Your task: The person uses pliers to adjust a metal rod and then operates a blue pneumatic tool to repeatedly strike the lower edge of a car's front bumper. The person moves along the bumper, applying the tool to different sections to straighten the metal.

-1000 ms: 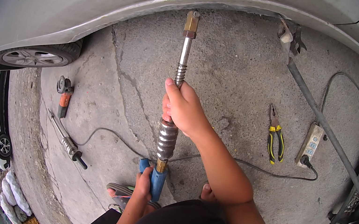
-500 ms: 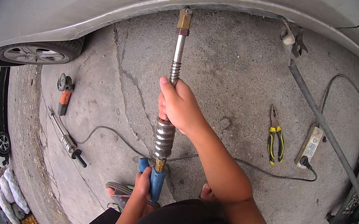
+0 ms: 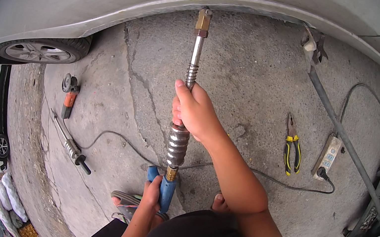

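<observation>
A long metal slide hammer (image 3: 177, 147) points away from me, with a ribbed weight, a spring and a brass-coloured head (image 3: 203, 23). Its tip meets the lower edge of the light-coloured car body (image 3: 250, 0) in view; whether it is fastened there I cannot tell. My right hand (image 3: 195, 112) is closed around the hammer between the spring and the ribbed part. Lower down, my left hand (image 3: 152, 193) grips the blue handle (image 3: 167, 194) at the near end.
Yellow-black pliers (image 3: 291, 148) and a white power strip (image 3: 328, 154) lie right on the concrete. A grey bar (image 3: 339, 126) slants nearby. Left are an orange angle grinder (image 3: 69, 98), a second slide hammer (image 3: 69, 143) and a wheel (image 3: 38, 51). A cable (image 3: 121, 136) crosses the floor.
The far end of the slide hammer and my right hand have shifted slightly to the right. My left hand stays on the blue handle, nearly in place. Both grips are unchanged.
</observation>
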A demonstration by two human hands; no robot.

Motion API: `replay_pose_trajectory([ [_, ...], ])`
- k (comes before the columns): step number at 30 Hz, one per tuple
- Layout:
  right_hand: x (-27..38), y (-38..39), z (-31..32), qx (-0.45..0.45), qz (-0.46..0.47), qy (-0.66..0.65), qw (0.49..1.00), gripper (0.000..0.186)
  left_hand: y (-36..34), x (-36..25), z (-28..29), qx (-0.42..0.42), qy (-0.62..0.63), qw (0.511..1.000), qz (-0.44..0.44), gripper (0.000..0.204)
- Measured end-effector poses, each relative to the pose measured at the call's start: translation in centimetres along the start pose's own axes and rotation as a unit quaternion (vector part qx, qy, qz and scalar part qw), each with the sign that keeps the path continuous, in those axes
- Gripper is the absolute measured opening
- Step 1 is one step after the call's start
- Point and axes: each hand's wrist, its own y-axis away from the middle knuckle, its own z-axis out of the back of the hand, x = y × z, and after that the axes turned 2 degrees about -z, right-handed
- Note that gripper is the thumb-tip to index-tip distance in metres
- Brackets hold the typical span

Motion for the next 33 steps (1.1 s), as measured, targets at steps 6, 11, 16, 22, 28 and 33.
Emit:
replay_pose_trajectory([
  [6, 0.3, 0.2, 0.2, -0.011, 0.000, -0.005, 1.000, 0.031, 0.3, -0.5, -0.4, -0.035, -0.014, 0.999, 0.007, 0.062],
  [11, -0.1, -0.1, 0.4, -0.014, 0.004, 0.005, 1.000, 0.032, 1.1, -1.1, -1.2, -0.038, -0.009, 0.999, -0.003, 0.061],
  [16, -0.1, -0.2, 0.3, -0.012, 0.007, 0.018, 1.000, 0.032, 0.4, -0.5, -0.6, -0.028, 0.001, 1.000, 0.001, 0.056],
  [22, -0.8, -0.7, 0.9, 0.009, 0.091, 0.139, 0.986, 0.026, -0.9, 0.4, 0.4, 0.001, 0.052, 0.998, 0.045, 0.049],
  [28, -3.0, 0.4, 0.3, 0.040, -0.023, 0.102, 0.994, 0.017, -1.4, -0.2, -0.8, -0.010, 0.044, 0.998, 0.034, 0.048],
  [33, 2.4, -3.1, 0.7, -0.018, 0.072, 0.042, 0.996, 0.015, -1.5, 1.4, -0.6, -0.059, 0.026, 0.997, 0.029, 0.041],
])
